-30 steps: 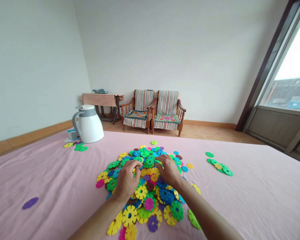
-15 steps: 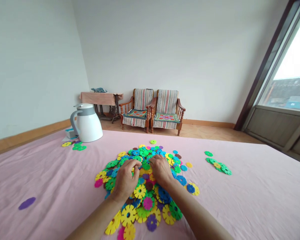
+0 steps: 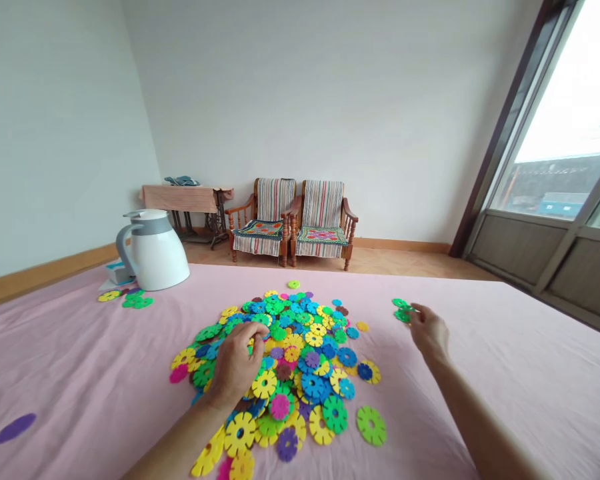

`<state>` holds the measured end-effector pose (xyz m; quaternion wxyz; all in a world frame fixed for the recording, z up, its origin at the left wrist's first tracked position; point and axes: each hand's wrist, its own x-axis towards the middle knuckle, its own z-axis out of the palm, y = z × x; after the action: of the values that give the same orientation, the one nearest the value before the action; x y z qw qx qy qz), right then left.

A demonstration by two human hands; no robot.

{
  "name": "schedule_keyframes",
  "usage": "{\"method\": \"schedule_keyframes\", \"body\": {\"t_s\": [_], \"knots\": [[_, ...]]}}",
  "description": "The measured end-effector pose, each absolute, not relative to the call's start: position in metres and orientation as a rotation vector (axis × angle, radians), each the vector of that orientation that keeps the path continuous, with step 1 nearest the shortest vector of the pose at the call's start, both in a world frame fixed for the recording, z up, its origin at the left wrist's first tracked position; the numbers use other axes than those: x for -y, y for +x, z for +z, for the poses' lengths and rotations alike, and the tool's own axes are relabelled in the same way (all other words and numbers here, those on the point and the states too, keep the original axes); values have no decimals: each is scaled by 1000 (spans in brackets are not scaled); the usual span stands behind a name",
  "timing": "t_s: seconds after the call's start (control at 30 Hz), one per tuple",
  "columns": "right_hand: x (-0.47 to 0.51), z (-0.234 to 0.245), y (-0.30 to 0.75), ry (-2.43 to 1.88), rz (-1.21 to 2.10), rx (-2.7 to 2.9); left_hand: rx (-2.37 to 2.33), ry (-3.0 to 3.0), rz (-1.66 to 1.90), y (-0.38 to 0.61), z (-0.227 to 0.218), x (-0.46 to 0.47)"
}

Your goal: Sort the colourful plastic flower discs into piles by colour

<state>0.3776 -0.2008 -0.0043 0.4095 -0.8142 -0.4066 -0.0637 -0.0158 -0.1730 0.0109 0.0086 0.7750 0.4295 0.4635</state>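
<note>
A heap of colourful notched plastic discs lies on the pink cloth in front of me. My left hand rests over the heap's left side, thumb and fingers curled together; whatever they may hold is hidden. To the right of the heap, my right hand reaches a small group of green notched discs. Its fingertips are pinched at the group's edge and cover part of it. I cannot make out what is between them.
A white jug with a grey handle stands back left, with a few discs before it. A purple disc lies front left, a lime disc right of the heap. Two wooden armchairs stand beyond the table.
My right hand has moved from the heap rightward to the green group. My left hand stays over the heap. The view has turned slightly right, and the lime disc shows beside the heap.
</note>
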Motion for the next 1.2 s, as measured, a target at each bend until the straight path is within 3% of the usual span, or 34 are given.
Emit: {"method": "schedule_keyframes", "body": {"t_s": [0.17, 0.57, 0.8, 0.97, 1.13, 1.2], "knots": [[216, -18, 414, -2092, -247, 879, -1344, 2420, 1445, -17, 10, 172], [211, -27, 401, -2493, -348, 1318, -1350, 2421, 1434, -17, 12, 174], [213, -20, 395, -2381, -430, 1355, -1364, 2407, 1407, -17, 13, 175], [206, -6, 357, -2004, -7, 1478, -1366, 2399, 1426, -17, 14, 175], [208, 3, 293, -1510, 697, 1683, -1367, 2406, 1424, -16, 15, 176], [208, 0, 278, -1424, 761, 1632, -1367, 2408, 1426, -15, 15, 177]]}}
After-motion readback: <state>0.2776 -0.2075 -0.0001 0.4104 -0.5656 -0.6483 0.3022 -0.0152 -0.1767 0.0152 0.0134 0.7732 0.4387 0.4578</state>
